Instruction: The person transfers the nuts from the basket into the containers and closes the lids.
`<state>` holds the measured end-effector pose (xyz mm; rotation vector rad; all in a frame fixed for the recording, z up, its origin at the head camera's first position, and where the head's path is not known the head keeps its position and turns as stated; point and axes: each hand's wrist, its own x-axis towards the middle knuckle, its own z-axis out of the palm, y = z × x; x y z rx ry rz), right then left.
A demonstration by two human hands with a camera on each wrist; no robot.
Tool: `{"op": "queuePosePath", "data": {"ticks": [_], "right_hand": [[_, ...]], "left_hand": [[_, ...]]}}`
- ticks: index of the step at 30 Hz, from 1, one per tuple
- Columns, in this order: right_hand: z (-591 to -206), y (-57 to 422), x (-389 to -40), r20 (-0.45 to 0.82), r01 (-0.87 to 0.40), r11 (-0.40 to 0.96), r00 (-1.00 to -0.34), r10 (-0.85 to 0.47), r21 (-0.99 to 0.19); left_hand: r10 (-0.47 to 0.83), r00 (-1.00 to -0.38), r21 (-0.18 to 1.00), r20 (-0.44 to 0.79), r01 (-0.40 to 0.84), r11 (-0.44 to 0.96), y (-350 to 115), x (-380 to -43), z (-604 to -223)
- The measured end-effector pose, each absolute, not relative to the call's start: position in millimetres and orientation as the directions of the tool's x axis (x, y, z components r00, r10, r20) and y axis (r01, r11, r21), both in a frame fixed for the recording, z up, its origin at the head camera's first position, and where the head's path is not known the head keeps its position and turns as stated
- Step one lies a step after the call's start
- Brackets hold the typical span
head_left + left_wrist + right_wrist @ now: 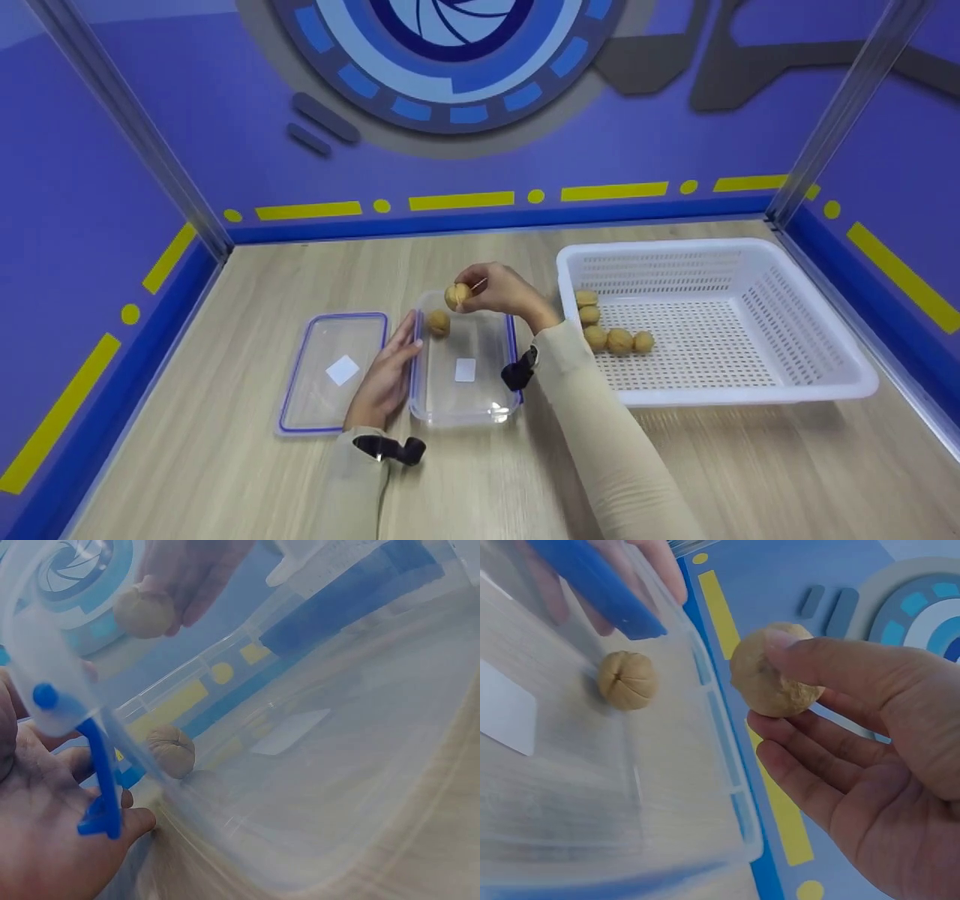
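My right hand (499, 291) pinches a walnut (457, 296) between thumb and fingers, above the far end of a clear plastic container (465, 405). The same walnut (769, 671) shows large in the right wrist view, against the thumb and fingertips. Inside the container, near its far left corner, lies another walnut (439, 323). My left hand (384, 375) rests along the container's left wall, its fingers straight. In the left wrist view a blue-edged clip (101, 780) of the container hangs in front of the left palm (45, 817).
A clear lid with a blue seal (334, 427) lies on the table left of the container. On the right stands a white perforated basket (750, 394), with several walnuts (619, 340) along its left side. Blue panels (525, 165) wall the table at the back and sides.
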<state>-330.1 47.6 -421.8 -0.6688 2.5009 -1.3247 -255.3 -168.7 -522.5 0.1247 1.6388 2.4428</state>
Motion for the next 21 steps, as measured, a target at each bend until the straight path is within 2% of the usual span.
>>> {"op": "queuePosePath", "data": {"ticks": [14,21], "right_hand": [[-443,29,-327,-0.045,-0.191,0.537,-0.918,-0.395,-0.822],[-450,23,-326,-0.042,-0.190,0.581,-0.931,-0.362,-0.791]], "left_hand": [[0.206,-0.978,0.931,-0.044,-0.115,-0.345,-169,-254,-521],[0.200,-0.979,0.929,-0.038,-0.108,-0.353,-169,-254,-521]]}}
